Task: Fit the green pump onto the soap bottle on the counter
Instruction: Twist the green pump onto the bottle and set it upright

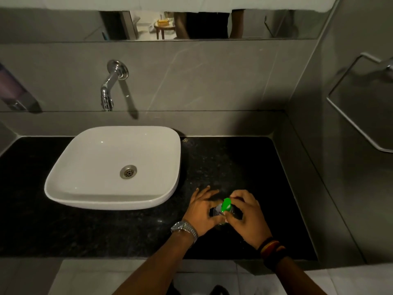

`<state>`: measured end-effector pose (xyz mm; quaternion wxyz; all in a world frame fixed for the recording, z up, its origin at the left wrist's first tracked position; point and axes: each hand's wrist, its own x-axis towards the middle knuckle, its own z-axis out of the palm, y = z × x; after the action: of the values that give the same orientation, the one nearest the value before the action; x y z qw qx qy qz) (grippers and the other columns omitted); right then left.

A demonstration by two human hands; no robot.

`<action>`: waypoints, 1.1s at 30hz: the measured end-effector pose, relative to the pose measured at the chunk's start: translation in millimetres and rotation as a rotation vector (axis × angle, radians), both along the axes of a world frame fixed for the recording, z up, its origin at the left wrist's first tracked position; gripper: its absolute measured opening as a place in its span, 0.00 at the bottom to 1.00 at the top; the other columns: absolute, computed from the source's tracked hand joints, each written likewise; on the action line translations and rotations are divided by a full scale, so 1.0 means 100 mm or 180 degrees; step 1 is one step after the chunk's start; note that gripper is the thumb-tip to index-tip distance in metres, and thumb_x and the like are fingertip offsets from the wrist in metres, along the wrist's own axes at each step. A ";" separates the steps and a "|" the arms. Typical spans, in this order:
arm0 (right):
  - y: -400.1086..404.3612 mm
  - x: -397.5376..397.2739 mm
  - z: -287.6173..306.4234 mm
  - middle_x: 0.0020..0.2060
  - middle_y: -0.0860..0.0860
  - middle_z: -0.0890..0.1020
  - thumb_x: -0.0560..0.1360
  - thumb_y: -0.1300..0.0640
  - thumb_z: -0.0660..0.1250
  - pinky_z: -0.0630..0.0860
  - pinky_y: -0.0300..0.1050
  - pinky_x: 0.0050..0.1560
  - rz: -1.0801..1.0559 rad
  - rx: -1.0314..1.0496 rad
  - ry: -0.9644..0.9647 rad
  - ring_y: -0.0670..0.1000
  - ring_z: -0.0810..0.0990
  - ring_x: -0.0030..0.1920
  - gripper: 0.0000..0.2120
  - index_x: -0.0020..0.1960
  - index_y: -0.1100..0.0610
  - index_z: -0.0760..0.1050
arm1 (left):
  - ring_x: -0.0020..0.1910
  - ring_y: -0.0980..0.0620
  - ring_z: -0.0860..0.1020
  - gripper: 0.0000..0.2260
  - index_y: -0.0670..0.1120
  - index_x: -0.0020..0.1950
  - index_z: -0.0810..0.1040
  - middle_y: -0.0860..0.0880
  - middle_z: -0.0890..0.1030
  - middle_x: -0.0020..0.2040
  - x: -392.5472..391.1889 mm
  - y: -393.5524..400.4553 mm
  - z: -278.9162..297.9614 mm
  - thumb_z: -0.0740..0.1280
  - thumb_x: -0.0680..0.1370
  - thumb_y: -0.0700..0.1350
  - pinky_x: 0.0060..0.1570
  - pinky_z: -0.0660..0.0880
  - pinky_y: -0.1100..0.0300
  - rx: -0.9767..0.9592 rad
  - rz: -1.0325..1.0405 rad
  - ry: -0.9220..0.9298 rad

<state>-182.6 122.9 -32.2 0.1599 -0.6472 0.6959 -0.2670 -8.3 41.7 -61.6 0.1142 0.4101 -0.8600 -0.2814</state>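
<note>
Green pump (226, 204) sits atop the bottle (215, 211), right of the sink (112, 167); our left hand (202, 211) grips the bottle, right hand (247, 216) pinches the pump — we should twist squarely, keeping it upright

On the black granite counter (85, 231), right of the white basin (102, 158), both hands meet around a small soap bottle (215, 211). The left hand (202, 211), a metal watch (184, 228) at its wrist, steadies the bottle's side. The right hand (247, 216), with banded bracelets (272, 250), pinches the green pump (225, 205) at the bottle's top. A chrome wall tap (109, 86) hangs above the basin.
</note>
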 end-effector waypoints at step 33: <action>-0.06 -0.06 0.16 0.66 0.48 0.75 0.67 0.50 0.80 0.72 0.47 0.69 -0.0088 0.0401 -0.0897 0.49 0.74 0.67 0.23 0.60 0.53 0.82 | 0.82 0.49 0.55 0.26 0.58 0.67 0.80 0.52 0.69 0.78 0.01 0.00 -0.05 0.70 0.71 0.65 0.80 0.44 0.44 -0.0141 0.0033 0.0080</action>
<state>-188.8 116.9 -15.8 0.2926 -0.5824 0.6908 -0.3131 -7.7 41.7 -66.3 0.1355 0.4084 -0.8624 -0.2668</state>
